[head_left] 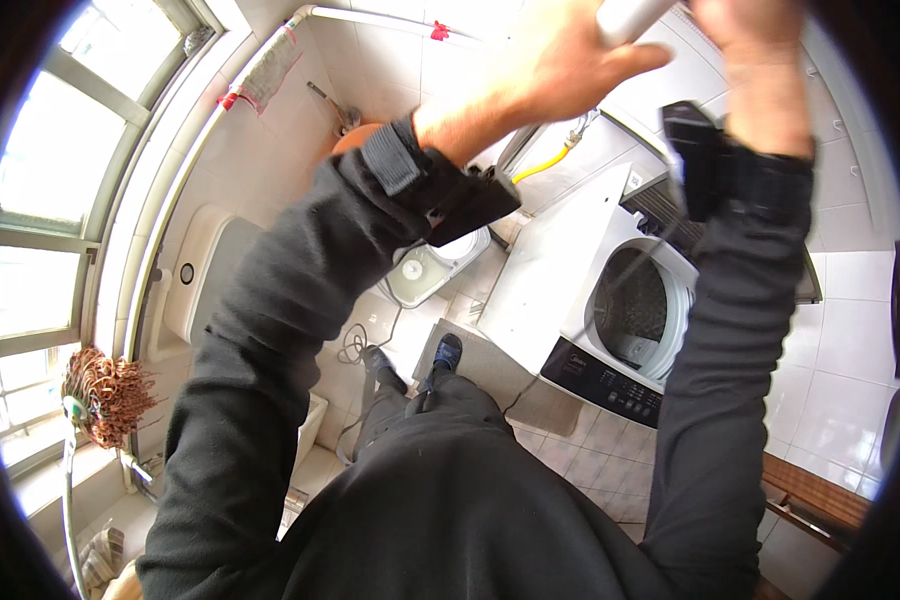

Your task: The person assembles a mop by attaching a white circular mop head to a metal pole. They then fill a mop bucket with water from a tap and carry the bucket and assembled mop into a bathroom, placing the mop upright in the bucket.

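Both my arms, in black sleeves, reach up to the top edge of the view. My left hand [555, 72] is wrapped at a white tube [632, 14], whose end lies between the thumb and the palm. The thumb points right, and the fingertips are cut off by the edge. Further right, my right hand [755, 35] is raised, blurred and partly out of view, so its fingers do not show. Dark devices are strapped at both wrists. Below the hands stands a white top-loading washing machine [545, 270], with its lid up and the drum [632, 308] visible.
A yellow hose [542, 166] runs behind the washing machine. A thin cable [353, 345] loops over the tiles near my feet, beside a grey mat [540, 405]. Windows [30, 290], a rail [210, 130], a white cistern [198, 275] and a bristly brown brush [110, 398] line the left.
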Tool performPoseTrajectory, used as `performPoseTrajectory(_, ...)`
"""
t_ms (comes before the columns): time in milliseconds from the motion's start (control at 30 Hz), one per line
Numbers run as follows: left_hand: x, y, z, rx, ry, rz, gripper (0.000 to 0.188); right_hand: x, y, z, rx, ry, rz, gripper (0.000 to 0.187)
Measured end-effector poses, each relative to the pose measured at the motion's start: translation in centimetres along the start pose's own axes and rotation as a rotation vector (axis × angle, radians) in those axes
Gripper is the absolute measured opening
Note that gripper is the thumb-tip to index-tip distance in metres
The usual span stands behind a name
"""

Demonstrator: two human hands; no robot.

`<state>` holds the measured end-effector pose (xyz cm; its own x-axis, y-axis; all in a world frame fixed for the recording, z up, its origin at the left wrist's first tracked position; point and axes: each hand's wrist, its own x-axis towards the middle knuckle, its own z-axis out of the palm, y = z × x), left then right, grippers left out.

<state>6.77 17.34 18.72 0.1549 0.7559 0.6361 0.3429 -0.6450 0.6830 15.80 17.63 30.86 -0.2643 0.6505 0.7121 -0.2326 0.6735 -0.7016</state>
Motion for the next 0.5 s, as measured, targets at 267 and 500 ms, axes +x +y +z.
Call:
performPoseTrajectory(267,-11.9,-11.6,5.0,-0.162,-0.194,-0.432,0.064,-12.4,14.2,0.2,-0.137,0.032,0.469,0.023)
performPoseTrajectory(500,-5.7,-5.5,2.3,-0.155,-0.099,-0.270,0.050,-3.3,5.1,-1.9,-0.354,-0.159,0.080,0.027)
